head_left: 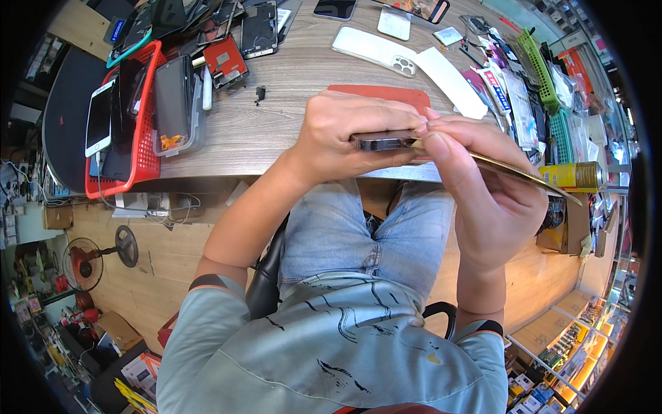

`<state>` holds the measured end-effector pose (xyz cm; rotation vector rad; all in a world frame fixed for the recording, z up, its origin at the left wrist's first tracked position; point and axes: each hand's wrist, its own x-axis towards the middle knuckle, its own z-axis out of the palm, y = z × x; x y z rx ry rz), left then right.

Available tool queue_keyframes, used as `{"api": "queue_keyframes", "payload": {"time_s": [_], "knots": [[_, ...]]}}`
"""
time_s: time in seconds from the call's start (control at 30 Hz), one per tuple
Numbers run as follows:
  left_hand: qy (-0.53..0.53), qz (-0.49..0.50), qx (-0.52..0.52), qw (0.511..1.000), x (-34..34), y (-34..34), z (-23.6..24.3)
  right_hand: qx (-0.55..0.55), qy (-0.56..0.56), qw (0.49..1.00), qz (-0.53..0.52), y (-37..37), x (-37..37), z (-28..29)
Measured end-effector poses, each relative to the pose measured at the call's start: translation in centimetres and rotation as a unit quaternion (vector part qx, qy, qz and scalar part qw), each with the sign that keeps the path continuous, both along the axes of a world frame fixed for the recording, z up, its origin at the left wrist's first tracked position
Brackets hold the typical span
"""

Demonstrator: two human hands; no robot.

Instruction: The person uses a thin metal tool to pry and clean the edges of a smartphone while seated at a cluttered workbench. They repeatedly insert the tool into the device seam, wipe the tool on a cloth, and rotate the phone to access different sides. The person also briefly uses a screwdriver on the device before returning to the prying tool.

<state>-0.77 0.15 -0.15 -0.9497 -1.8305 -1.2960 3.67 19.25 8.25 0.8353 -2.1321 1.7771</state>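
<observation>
In front of me, over the table's near edge, my left hand is closed around a dark phone held edge-on. My right hand pinches a long, thin, yellowish flat strip whose inner end meets the phone's right end. Fingertips of both hands come together there and hide the exact contact. Behind the hands lies a reddish-orange mat on the table. Beyond it rest a white phone back with a camera cluster and a blank white strip.
A red basket holding phones stands at the left, beside a clear plastic box. Phone parts pile up at the back left. On the right are a white tube, green baskets and a yellow can.
</observation>
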Motion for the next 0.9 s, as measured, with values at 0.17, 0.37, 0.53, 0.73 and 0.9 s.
{"api": "queue_keyframes", "payload": {"time_s": [0.17, 0.37, 0.53, 0.73, 0.9], "knots": [[-0.001, -0.006, 0.01, 1.0, -0.03, 0.28, -0.17, -0.003, 0.027, 1.0, 0.001, 0.34, -0.06, -0.55], [-0.007, -0.003, 0.004, 1.0, 0.08, 0.04, -0.01, -0.011, 0.026, 1.0, 0.011, 0.02, -0.29, -0.48], [-0.002, 0.004, -0.004, 1.0, 0.14, 0.01, -0.02, -0.001, -0.001, 1.0, -0.024, -0.11, 0.37, -0.11], [-0.003, -0.005, 0.001, 1.0, 0.0, 0.02, -0.11, -0.019, 0.027, 0.999, 0.021, 0.22, -0.34, -0.52], [-0.003, 0.004, -0.005, 1.0, 0.12, 0.0, 0.0, -0.011, -0.013, 1.0, -0.019, -0.31, 0.36, -0.02]]}}
